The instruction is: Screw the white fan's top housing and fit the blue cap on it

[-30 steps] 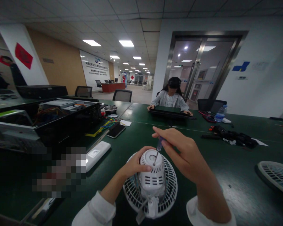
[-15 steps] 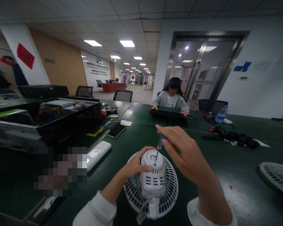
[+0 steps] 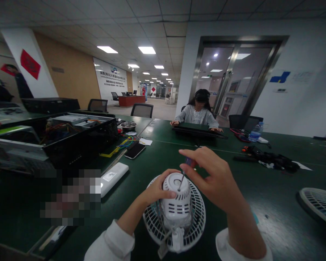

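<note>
Left hand (image 3: 155, 189) grasping the white motor housing (image 3: 176, 207) of the fan: thumb across the near side of its top, fingers round the far side. Same grip as in the earlier frames. Fan stands on the green surface (image 3: 160, 154) right in front of the person, housing up, round white grille (image 3: 204, 214) spread below it.

Right hand (image 3: 212, 175) grasping the screwdriver (image 3: 188, 160) by its purple handle, between thumb and fingers. Change vs 0.5 s ago: thumb has come further across, fingers more bent, so less handle shows now. Tip still at the small hole in the housing top; shaft still leaning to the right. Can't make out whether a screw sits in there.

Across the surface, co-worker's hands have spread to the ends of the black panel (image 3: 197, 131); half a second ago they were closer together on it. More of a teal object (image 3: 255, 218) shows beside the right forearm now.

Unchanged: white box (image 3: 115, 178) and phone (image 3: 135, 151) left of the fan, second grille (image 3: 319, 203) well off to the right.
</note>
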Available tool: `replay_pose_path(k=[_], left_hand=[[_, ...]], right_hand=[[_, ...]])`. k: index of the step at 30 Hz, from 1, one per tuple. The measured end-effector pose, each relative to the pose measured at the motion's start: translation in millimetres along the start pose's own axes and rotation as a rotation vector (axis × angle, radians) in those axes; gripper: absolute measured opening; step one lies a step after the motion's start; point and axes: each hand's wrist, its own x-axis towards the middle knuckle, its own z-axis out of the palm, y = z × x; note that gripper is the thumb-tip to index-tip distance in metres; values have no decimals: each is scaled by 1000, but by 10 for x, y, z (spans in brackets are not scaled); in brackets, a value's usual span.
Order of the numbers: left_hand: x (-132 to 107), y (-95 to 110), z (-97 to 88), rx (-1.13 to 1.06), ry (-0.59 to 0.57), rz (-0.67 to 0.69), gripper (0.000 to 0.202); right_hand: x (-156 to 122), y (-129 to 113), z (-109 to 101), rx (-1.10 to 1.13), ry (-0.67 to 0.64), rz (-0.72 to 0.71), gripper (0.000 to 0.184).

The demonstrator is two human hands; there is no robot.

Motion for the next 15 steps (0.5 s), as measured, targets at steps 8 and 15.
replay_pose_path(k=[8, 15], left_hand=[[-5, 42, 21, 18, 14, -19, 71], [10, -8, -5, 19, 6, 12, 72]], right_hand=[[-48, 82, -81, 71, -100, 66, 27], [-28, 57, -48, 97, -25, -24, 13]])
